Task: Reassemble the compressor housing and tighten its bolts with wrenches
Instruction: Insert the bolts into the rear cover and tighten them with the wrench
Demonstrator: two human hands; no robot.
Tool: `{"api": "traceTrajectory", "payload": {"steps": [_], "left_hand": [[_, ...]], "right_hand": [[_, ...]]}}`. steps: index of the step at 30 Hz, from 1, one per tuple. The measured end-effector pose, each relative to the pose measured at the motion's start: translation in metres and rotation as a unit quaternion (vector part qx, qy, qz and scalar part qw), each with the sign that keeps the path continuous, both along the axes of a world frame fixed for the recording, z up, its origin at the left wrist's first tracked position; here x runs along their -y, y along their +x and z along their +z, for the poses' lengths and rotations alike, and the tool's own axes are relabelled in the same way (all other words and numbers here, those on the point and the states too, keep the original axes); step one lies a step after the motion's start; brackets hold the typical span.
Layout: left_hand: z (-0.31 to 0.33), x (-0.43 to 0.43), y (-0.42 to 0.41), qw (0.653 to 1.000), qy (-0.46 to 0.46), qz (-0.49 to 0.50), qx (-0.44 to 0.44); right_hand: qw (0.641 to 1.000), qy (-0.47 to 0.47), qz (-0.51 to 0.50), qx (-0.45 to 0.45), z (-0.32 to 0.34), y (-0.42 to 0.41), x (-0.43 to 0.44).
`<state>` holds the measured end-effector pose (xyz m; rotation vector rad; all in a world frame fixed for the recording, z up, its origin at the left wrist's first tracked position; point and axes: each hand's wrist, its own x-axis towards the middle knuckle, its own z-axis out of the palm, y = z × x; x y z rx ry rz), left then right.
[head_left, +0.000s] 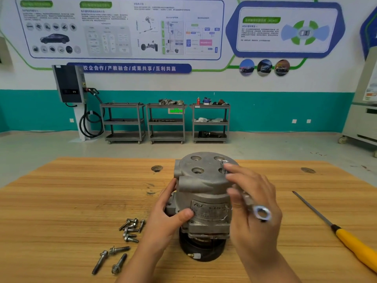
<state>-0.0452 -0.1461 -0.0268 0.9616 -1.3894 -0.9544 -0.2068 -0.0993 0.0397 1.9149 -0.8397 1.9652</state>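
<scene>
Gripping the grey cast-metal compressor housing point(204, 186) with my left hand point(169, 213), thumb on its label and fingers curled round the far side, I hold it upright on its black pulley point(202, 250) at the middle of the wooden tabletop point(71, 190). My right hand point(253, 201) pinches a threaded silver bolt point(224, 166) at a hole in the housing's top, and its other fingers curl round a silver ring-end wrench point(261, 213). Loose flanged bolts point(131, 229) lie left of the housing. A yellow-handled screwdriver point(355, 246) lies well apart on the right.
</scene>
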Motion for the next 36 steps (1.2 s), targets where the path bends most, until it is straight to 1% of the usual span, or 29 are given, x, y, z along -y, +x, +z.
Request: {"api": "traceTrajectory", "payload": {"steps": [3, 7, 10, 14, 15, 16, 17, 18, 19, 20, 23, 25, 28, 33, 36], "left_hand": [[0.001, 0.0, -0.001, 1.0, -0.006, -0.008, 0.004], [0.005, -0.002, -0.004, 0.999, -0.031, 0.012, 0.003], [0.009, -0.005, -0.004, 1.0, -0.029, 0.011, 0.003], [0.004, -0.003, 0.0, 1.0, -0.022, -0.007, -0.001], [0.003, -0.002, 0.0, 1.0, -0.015, -0.009, -0.001], [0.003, -0.001, 0.001, 1.0, -0.01, -0.013, -0.002], [0.002, -0.001, 0.001, 1.0, -0.006, -0.018, -0.006], [0.002, 0.0, 0.0, 1.0, -0.005, -0.022, -0.012], [0.002, 0.0, 0.0, 0.999, -0.004, -0.025, -0.019], [0.002, 0.0, 0.001, 0.999, -0.005, -0.025, -0.025], [0.001, 0.001, 0.0, 0.999, -0.006, -0.022, -0.026], [0.0, 0.001, 0.001, 0.999, -0.004, -0.021, -0.025], [-0.001, 0.002, 0.001, 1.0, -0.002, -0.018, -0.022], [-0.002, 0.003, 0.002, 0.999, 0.008, -0.024, -0.028], [-0.001, 0.002, 0.002, 0.999, 0.006, -0.026, -0.025]], "right_hand": [[0.996, -0.039, -0.037, -0.073, 0.01, 0.007, 0.002], [0.988, -0.03, -0.068, -0.135, 0.021, 0.026, 0.007], [0.985, -0.06, -0.075, -0.144, 0.027, 0.029, 0.007], [0.984, -0.11, -0.02, -0.137, 0.037, 0.016, 0.001], [0.988, -0.105, 0.022, -0.111, 0.04, 0.013, 0.0], [0.992, -0.076, 0.082, -0.059, 0.044, 0.009, -0.001], [0.989, -0.028, 0.145, 0.012, 0.05, 0.005, -0.002], [0.977, 0.019, 0.194, 0.087, 0.056, -0.001, 0.0], [0.961, 0.054, 0.221, 0.156, 0.061, -0.007, 0.003], [0.947, 0.08, 0.226, 0.213, 0.065, -0.013, 0.007], [0.905, 0.167, 0.227, 0.318, 0.071, -0.03, 0.024], [0.88, 0.214, 0.233, 0.355, 0.07, -0.035, 0.035], [0.859, 0.255, 0.234, 0.378, 0.066, -0.038, 0.045], [0.855, 0.316, 0.199, 0.361, 0.063, -0.039, 0.056], [0.847, 0.332, 0.201, 0.364, 0.058, -0.04, 0.056]]}}
